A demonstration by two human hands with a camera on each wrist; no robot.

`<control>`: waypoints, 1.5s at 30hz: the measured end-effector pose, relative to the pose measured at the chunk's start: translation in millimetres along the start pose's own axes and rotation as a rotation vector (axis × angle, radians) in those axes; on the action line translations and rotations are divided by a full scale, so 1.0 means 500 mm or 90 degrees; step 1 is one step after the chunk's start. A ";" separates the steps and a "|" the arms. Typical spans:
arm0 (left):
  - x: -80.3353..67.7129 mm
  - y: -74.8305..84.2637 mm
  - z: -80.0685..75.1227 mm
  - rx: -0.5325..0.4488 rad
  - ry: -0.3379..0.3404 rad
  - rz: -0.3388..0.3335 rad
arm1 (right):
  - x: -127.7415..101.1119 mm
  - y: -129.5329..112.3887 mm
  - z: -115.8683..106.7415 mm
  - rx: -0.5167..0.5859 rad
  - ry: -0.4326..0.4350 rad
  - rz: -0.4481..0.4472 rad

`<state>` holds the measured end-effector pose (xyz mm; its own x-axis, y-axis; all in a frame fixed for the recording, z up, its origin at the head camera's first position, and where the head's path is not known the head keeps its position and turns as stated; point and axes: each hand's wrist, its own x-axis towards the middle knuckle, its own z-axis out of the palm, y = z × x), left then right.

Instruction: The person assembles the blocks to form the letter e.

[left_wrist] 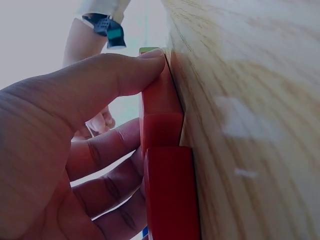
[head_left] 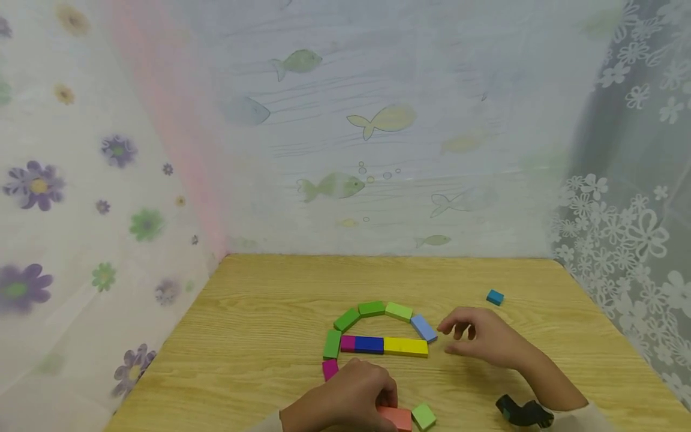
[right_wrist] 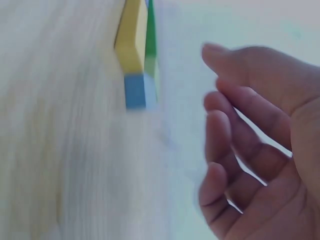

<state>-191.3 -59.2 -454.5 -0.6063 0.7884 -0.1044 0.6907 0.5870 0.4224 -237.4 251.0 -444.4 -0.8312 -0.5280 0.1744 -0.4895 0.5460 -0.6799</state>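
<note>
Near the table's front edge, my left hand (head_left: 348,393) pinches a salmon-coloured block (head_left: 400,418) between thumb and fingers. In the left wrist view this block (left_wrist: 162,112) lies on the table, end to end with a red block (left_wrist: 172,195). A light green block (head_left: 423,417) sits just right of it. My right hand (head_left: 486,339) hovers with loosely bent fingers and holds nothing, beside a light blue block (head_left: 423,328). That block ends an arc of green blocks (head_left: 371,309). Inside the arc runs a row with a yellow block (head_left: 406,347), a dark blue block (head_left: 369,345) and a magenta one.
A small blue block (head_left: 495,297) lies apart at the back right of the wooden table (head_left: 259,300). Another magenta block (head_left: 330,369) continues the arc, partly behind the left hand. Patterned cloth (head_left: 388,150) hangs around the table's back and sides.
</note>
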 end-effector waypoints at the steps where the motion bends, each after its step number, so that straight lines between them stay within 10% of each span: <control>1: 0.000 0.000 0.000 -0.001 0.000 0.001 | 0.000 0.008 -0.006 -0.013 0.024 0.008; 17: -0.002 0.000 0.000 -0.001 0.003 0.000 | -0.013 0.118 -0.079 -0.057 0.266 0.224; 29: -0.003 0.000 -0.005 -0.002 -0.001 -0.007 | -0.021 0.172 -0.089 0.038 0.224 0.383; 45: -0.004 -0.002 0.004 0.003 0.013 0.011 | -0.025 0.187 -0.083 -0.051 0.223 0.426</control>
<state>-189.9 -60.8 -456.4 -0.6020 0.7945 -0.0794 0.7028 0.5744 0.4197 -283.8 335.8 -480.5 -0.9862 0.1626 -0.0321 0.1421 0.7294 -0.6691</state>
